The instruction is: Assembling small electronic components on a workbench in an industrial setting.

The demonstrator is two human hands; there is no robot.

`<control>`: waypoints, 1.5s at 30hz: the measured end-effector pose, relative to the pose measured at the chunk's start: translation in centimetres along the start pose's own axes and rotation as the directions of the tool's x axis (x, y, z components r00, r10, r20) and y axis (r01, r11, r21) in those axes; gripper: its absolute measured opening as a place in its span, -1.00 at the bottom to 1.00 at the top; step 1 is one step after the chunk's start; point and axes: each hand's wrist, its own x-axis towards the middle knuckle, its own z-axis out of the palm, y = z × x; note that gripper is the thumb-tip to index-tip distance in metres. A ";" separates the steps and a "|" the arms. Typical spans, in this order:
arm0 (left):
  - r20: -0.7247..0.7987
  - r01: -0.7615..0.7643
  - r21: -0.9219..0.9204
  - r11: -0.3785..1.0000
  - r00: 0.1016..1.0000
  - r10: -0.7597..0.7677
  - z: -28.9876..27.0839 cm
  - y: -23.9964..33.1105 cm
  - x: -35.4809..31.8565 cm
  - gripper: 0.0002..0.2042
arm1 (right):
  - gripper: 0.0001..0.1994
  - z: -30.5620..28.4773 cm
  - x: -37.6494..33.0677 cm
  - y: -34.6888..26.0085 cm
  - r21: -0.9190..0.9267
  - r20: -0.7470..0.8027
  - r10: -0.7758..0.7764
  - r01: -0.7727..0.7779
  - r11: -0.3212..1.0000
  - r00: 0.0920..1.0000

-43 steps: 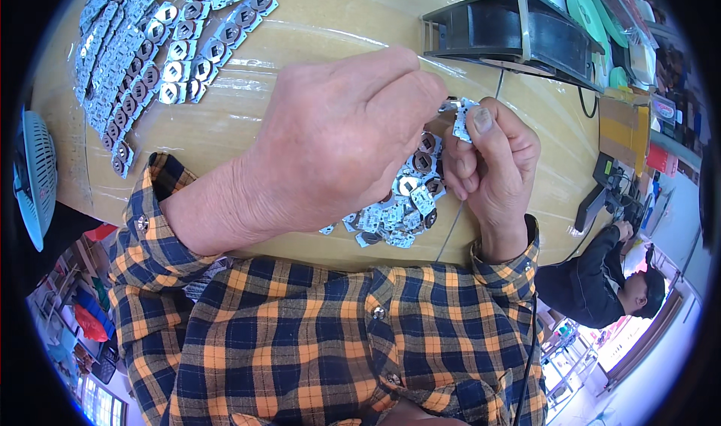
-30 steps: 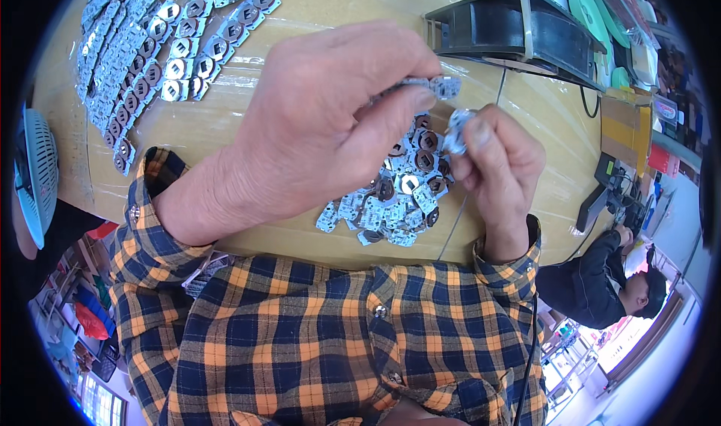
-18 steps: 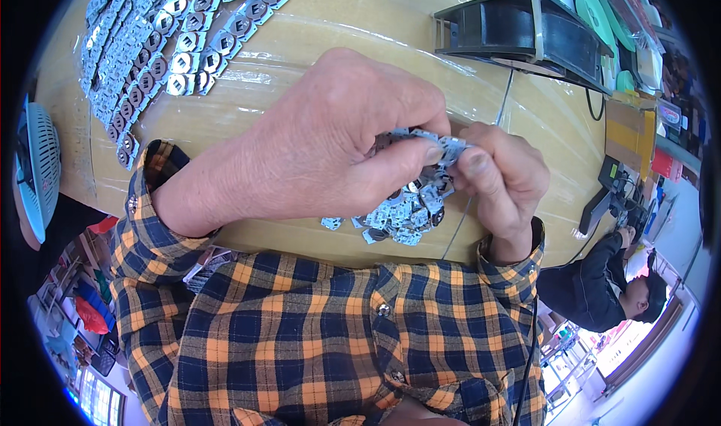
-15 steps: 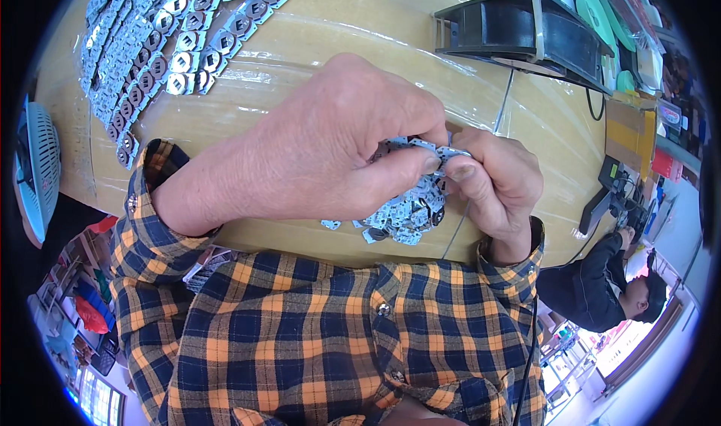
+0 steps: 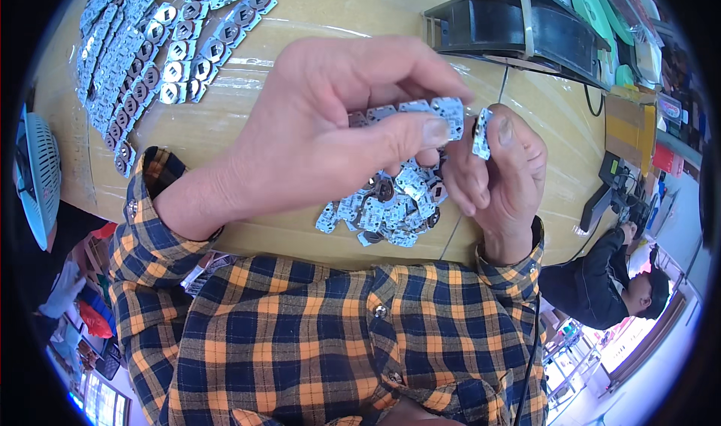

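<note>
My left hand [image 5: 300,111] is closed around a strip of small whitish circuit boards [image 5: 447,114], whose end pokes out past the thumb. Just right of that end, my right hand [image 5: 517,159] pinches a single small circuit board [image 5: 482,135], held edge-on between thumb and fingers. A narrow gap separates the board from the strip. Below both hands lies a loose pile of similar boards [image 5: 389,212], some with dark round parts showing. The strip's other end is hidden in my left palm.
More board strips [image 5: 124,58], many with round metal parts, are spread at the far left of the brown, film-covered table [image 5: 315,13]. A black angular housing [image 5: 484,24] stands far right. A blue basket [image 5: 37,171] is at the left edge. Another person [image 5: 589,287] sits to the right.
My hands were pressed together over the pile; they are now apart. A single board has come into view in my right hand, and the strip in my left hand shows more fully.
</note>
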 end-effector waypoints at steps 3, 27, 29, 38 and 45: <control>0.043 -0.285 0.335 0.898 0.957 0.288 -0.3 -0.5 0.3 -0.78 | -0.69 -0.2 0.0 0.2 -0.175 -0.047 -0.069 0.060 0.983 0.996; 0.087 -0.477 0.627 0.615 0.828 0.554 0.6 -1.2 0.1 -0.72 | -0.72 -0.1 -0.3 0.5 -0.500 -0.039 -0.189 0.144 0.854 0.981; 0.072 -0.467 0.637 0.613 0.828 0.556 0.6 -1.2 0.0 -0.73 | -0.73 -0.3 -0.4 0.5 -0.450 -0.065 -0.177 0.130 0.884 0.982; 0.034 -0.397 0.678 0.619 0.858 0.512 0.6 -1.1 0.0 -0.80 | -0.67 -0.1 0.2 0.3 -0.342 -0.072 -0.052 0.024 0.940 0.996; 0.006 -0.368 0.688 0.625 0.864 0.503 0.4 -1.1 0.0 -0.81 | -0.65 0.2 0.5 0.3 -0.232 -0.106 0.005 -0.030 0.972 0.994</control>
